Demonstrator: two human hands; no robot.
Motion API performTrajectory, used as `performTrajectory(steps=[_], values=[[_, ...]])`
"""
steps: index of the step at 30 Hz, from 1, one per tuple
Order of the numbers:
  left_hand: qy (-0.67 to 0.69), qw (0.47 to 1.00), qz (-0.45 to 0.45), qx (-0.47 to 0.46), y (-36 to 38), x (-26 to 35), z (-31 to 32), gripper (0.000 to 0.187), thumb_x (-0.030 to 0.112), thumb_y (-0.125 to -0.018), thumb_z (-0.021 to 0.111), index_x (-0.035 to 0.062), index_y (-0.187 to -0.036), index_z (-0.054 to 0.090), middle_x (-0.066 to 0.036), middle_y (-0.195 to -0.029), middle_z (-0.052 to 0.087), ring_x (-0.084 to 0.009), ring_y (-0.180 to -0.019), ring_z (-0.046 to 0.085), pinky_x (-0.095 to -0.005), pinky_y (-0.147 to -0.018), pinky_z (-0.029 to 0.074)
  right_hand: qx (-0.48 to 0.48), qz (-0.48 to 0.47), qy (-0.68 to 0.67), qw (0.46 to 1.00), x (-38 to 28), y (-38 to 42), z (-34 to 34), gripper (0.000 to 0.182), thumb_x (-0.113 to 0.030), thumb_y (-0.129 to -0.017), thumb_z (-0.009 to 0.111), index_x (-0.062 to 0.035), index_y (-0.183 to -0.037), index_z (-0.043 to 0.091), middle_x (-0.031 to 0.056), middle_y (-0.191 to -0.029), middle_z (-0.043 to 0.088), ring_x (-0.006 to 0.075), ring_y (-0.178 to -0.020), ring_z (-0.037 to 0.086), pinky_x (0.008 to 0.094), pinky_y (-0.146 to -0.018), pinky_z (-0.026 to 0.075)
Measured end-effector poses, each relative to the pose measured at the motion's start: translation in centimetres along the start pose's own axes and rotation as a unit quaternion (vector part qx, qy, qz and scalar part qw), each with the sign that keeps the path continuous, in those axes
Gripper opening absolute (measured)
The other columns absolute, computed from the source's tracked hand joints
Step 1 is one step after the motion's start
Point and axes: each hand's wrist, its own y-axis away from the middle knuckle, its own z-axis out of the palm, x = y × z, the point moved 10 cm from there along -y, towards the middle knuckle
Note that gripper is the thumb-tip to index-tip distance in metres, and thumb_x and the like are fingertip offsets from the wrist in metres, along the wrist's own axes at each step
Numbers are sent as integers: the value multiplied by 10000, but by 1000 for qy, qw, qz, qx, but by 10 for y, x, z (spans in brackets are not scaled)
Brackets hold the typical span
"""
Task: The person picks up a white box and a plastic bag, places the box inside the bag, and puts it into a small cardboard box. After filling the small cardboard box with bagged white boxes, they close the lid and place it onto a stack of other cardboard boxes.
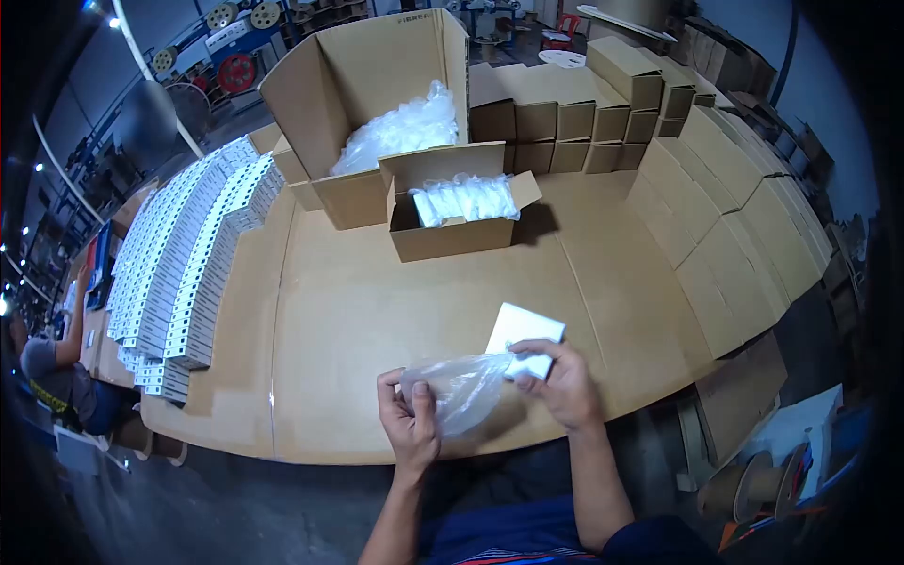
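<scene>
A crumpled clear plastic bag (460, 388) stretches between my two hands over the front of the table. My left hand (411, 414) is closed, pinching the bag's left end between thumb and fingers. A small flat white box (518, 325) shows behind the fingers of my right hand (562, 384). That hand is closed, index finger across the box and thumb at its lower edge. The bag's right end meets the box at these fingertips, which partly hide both.
An open carton (457, 243) holds white wrapped packets; behind it a large carton (353, 200) holds clear bags. White boxes (179, 273) are stacked along the left, brown cartons (702, 240) along the right and back. A person (61, 367) sits at far left.
</scene>
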Motion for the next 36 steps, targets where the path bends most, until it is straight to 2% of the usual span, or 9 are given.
performTrajectory(steps=[5,8,12,15,20,23,28,31,36], values=[[26,1000,-4,-16,2,-14,4,137,167,-1086,538,63,-1136,464,7,-906,573,-37,-757,529,-192,-663,443,-47,-40,94,994,25,22,35,336,-232,-846,874,49,-955,726,119,-1037,637,175,-998,596,317,-844,491],[191,981,-30,24,-14,-29,-21,197,123,-1076,539,54,-1216,420,-77,-983,648,-75,-793,567,-221,-706,460,-30,-37,164,985,20,21,35,277,-176,-828,869,50,-884,719,165,-1025,638,231,-909,613,349,-798,496],[-18,985,153,74,-28,33,-30,394,48,-964,664,41,-1315,483,-149,-1178,606,-248,-1101,599,-368,-908,503,-10,-57,215,975,8,19,30,265,-154,-804,873,57,-855,720,197,-1028,641,279,-909,634,367,-790,508],[-347,880,322,-44,-15,88,10,427,-7,-837,743,39,-1238,601,-160,-1172,617,-291,-1093,605,-401,-929,493,9,-84,243,966,-6,21,32,259,-145,-796,870,58,-864,724,204,-1031,641,308,-936,652,384,-806,520],[-436,823,346,-114,-15,89,45,304,151,-679,910,102,-909,717,-27,-982,683,-257,-998,627,-397,-834,469,4,-83,282,956,-13,22,35,239,-136,-797,859,46,-895,740,216,-1054,642,351,-967,666,405,-827,531],[-407,849,300,-150,-17,76,45,297,128,-692,906,90,-883,682,-41,-914,677,-237,-928,639,-391,-819,467,-6,-75,290,954,-14,22,35,227,-139,-810,848,36,-917,750,221,-1067,638,357,-971,666,412,-832,532],[-324,908,88,-251,-29,46,37,83,95,-984,627,15,-973,609,-162,-846,659,-335,-781,593,-417,-750,464,-70,-77,313,944,-15,24,39,196,-139,-851,818,28,-931,754,227,-1100,622,363,-968,664,424,-845,532],[-320,913,30,-253,-38,38,31,115,117,-988,626,9,-968,595,-181,-838,647,-371,-767,572,-459,-746,469,-108,-63,314,941,-17,28,42,180,-138,-873,802,26,-927,752,232,-1114,612,365,-968,663,421,-849,534],[-167,962,139,-168,-48,34,19,162,-16,-1004,573,37,-1076,439,-153,-1050,741,-114,-622,531,-305,-600,465,-94,-71,315,942,-20,29,39,191,-138,-870,805,36,-876,728,223,-1032,610,351,-884,640,418,-786,517]])
